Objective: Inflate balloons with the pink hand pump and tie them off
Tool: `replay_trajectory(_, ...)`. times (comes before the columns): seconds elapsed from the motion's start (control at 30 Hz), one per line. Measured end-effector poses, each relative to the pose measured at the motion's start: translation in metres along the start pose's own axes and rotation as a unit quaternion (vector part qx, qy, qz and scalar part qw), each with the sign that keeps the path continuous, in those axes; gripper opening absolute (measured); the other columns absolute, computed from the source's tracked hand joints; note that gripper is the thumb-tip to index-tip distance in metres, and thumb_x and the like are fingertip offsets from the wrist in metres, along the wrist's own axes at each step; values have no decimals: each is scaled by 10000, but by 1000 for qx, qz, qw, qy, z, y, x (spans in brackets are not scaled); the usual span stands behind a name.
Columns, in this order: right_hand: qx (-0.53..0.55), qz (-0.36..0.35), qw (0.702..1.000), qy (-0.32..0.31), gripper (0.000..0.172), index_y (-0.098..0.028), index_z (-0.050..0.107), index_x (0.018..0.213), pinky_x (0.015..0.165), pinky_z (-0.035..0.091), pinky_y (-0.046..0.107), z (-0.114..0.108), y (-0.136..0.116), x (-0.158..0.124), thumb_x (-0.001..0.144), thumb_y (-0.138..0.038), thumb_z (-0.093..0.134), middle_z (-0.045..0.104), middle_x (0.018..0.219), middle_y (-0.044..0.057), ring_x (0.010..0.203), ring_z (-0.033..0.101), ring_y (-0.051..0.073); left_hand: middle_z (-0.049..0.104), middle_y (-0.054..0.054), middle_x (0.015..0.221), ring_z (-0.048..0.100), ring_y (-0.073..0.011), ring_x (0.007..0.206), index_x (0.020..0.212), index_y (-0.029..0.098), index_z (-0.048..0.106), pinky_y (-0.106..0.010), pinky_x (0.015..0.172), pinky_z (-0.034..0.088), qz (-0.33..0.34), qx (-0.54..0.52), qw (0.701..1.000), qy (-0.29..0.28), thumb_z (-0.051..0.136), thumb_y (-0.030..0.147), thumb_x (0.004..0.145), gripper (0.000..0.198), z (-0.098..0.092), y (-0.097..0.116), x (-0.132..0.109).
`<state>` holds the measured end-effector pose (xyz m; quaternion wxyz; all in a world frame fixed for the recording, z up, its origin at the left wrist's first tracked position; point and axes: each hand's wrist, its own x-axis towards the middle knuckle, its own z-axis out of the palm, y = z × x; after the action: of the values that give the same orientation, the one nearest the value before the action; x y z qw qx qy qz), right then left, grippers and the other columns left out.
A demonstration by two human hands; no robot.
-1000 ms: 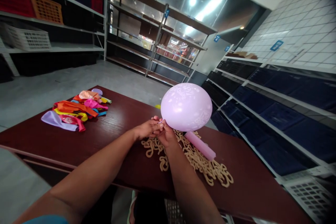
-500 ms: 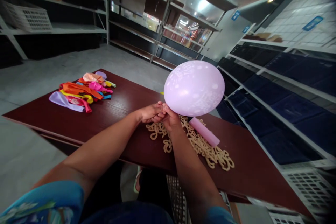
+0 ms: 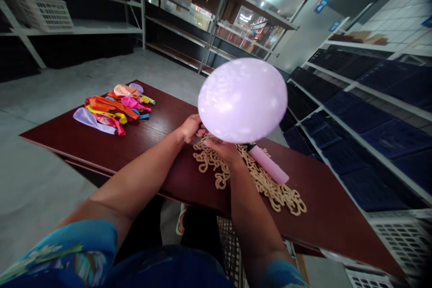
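Note:
An inflated lilac balloon point(image 3: 243, 99) with pale printing sits above the table, its neck end turned down toward my hands. My left hand point(image 3: 193, 128) is closed at the balloon's lower left, fingers curled on the neck. Just beneath the balloon, my right hand point(image 3: 223, 149) reaches leftward to the same spot, its fingers closed together and partly covered. The neck itself is hidden. Under and beside my right hand lies a heap of beige, wavy cord-like pieces point(image 3: 259, 182). A pink cylinder with a black end point(image 3: 270, 164), perhaps a balloon pump, rests on the heap.
Several flat, uninflated balloons point(image 3: 110, 107) in mixed colours are piled on the left of the dark red table point(image 3: 162, 130). Shelving with navy bins point(image 3: 374, 144) lines the right side. A white crate point(image 3: 43, 11) stands on the left rack.
The balloon has swung slightly left and up, nearer the camera. My hands have shifted slightly apart at its neck, the right one now lower with its palm turned. The camera view has moved a little.

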<state>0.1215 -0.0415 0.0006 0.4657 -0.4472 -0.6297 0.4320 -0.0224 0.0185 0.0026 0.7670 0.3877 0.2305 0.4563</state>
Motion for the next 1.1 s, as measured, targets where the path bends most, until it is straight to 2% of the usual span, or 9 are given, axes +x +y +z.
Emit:
replay_trajectory(0.1,-204,-61,967,-138,129,-217,667,766,791,424,331,-7,-2,-3,649,-258,701,629,814,-2,795,551,154,290,60,500,199,-26,352,661,176,353,-151,340,96,-7,-56,998,11,449,233,827,200,-6,8,2)
replay_trajectory(0.23,-298,-105,931,-181,39,-208,643,632,785,400,314,-7,-2,-2,657,-208,672,597,716,-7,772,527,148,281,62,508,191,-30,349,686,181,346,-152,336,94,-22,-87,996,21,423,247,841,186,-7,11,2)
replay_trajectory(0.3,-267,-89,948,-148,43,-207,647,646,749,406,296,-8,-2,-1,682,-230,651,609,722,-5,737,531,138,282,61,510,191,-30,344,691,181,348,-152,335,93,-21,-88,995,38,406,244,849,180,-6,11,2)
replay_trajectory(0.47,-44,2,998,45,158,-201,654,765,589,413,245,-13,-6,0,689,-339,659,644,709,-7,611,537,108,346,52,534,236,-24,347,710,170,376,-138,330,116,-10,-80,996,28,436,203,822,132,-7,8,2)
replay_trajectory(0.6,96,37,990,92,176,-175,615,723,474,369,199,-14,-9,3,672,-331,680,629,624,-9,545,528,90,495,-1,632,263,-9,352,726,152,413,-132,331,120,-22,-47,998,17,459,177,807,96,-4,5,-1)
replay_trajectory(0.73,190,36,964,181,182,-167,558,672,382,319,180,-15,-11,6,668,-304,679,643,684,6,484,499,70,504,-6,635,266,-3,360,717,146,429,-131,337,128,-30,-46,998,10,476,207,822,131,-1,6,-4)
replay_trajectory(0.87,269,-13,938,217,166,-192,511,696,570,489,246,-16,-12,7,706,-303,635,657,902,25,685,609,118,494,-6,629,291,-7,373,718,143,441,-136,338,149,-53,-60,997,-19,499,235,823,151,1,7,-6)
replay_trajectory(0.97,192,-90,951,224,127,-210,534,732,801,489,344,-10,-13,5,736,-304,620,634,985,26,873,612,162,518,-16,661,328,-10,387,727,138,455,-139,343,193,-60,-55,996,-36,531,265,810,170,2,4,-7)
replay_trajectory(1.1,-86,-175,970,145,100,-239,626,847,957,382,364,-1,-16,0,785,-293,569,610,1028,43,993,544,186,526,-10,635,344,-12,381,716,136,454,-136,340,221,-52,-25,998,-20,568,310,786,220,3,-3,-5)
